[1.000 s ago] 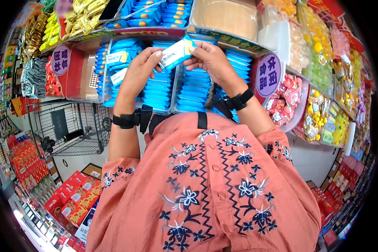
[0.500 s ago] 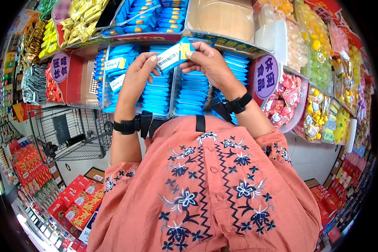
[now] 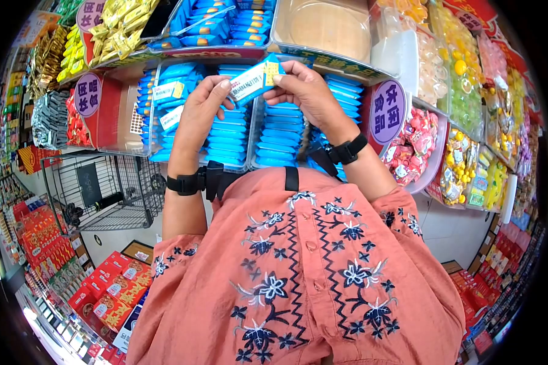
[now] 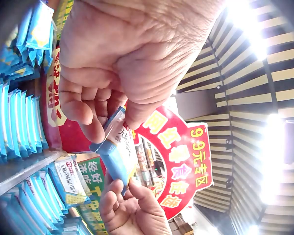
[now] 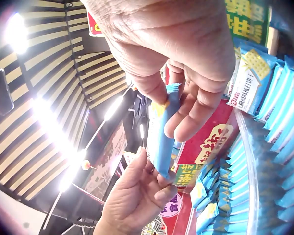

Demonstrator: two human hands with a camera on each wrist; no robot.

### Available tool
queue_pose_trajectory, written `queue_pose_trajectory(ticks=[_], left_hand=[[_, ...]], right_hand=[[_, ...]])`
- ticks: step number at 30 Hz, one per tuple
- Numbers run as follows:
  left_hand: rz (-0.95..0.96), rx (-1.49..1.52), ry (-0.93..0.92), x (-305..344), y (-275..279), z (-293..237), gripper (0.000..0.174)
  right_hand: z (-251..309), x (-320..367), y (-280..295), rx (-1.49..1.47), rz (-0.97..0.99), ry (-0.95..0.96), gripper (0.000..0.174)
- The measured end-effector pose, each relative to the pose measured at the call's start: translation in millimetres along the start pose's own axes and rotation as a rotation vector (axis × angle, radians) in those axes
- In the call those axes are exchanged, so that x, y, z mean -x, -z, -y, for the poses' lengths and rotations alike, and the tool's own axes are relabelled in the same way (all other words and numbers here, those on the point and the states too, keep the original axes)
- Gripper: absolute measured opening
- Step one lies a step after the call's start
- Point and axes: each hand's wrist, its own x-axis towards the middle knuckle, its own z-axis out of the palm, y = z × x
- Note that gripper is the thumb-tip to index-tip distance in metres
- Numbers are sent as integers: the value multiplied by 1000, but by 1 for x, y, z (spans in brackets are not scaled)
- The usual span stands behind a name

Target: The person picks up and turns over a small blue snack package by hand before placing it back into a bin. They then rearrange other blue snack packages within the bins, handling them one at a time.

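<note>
Between the two hands is one blue and white packet [image 3: 254,81], its printed face turned up, over bins of similar blue packets [image 3: 226,135]. The left hand [image 3: 204,108] pinches its left end between thumb and fingers. At the other end, the right hand [image 3: 310,97] pinches the corner with the yellow biscuit picture. In the left wrist view the packet [image 4: 118,155] spans from the left hand [image 4: 132,63] to the right hand [image 4: 134,210]. The right wrist view shows the packet [image 5: 162,139] edge-on, under the right hand [image 5: 176,63].
A wire shopping cart [image 3: 106,191] stands at the left. Pink-wrapped sweets [image 3: 415,146] fill a bin on the right, beside a purple round sign [image 3: 389,112]. Above the hands is a clear bin with a wooden-looking base [image 3: 326,30]. Red boxes [image 3: 119,286] are stacked at lower left.
Over the last second the packet has tilted so more of its printed face shows to the head camera. Both hands keep their pinch and have barely moved; the view has shifted slightly.
</note>
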Motion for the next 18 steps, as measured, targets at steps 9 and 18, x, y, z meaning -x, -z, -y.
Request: queue_pose_trajectory(ticks=[9, 18], left_hand=[[20, -11, -22, -5, -2, 1, 38], [27, -50, -30, -13, -6, 8, 34]], right_hand=[[-1, 0, 5, 16, -8, -19, 29], [1, 2, 9, 131, -32, -13, 28]])
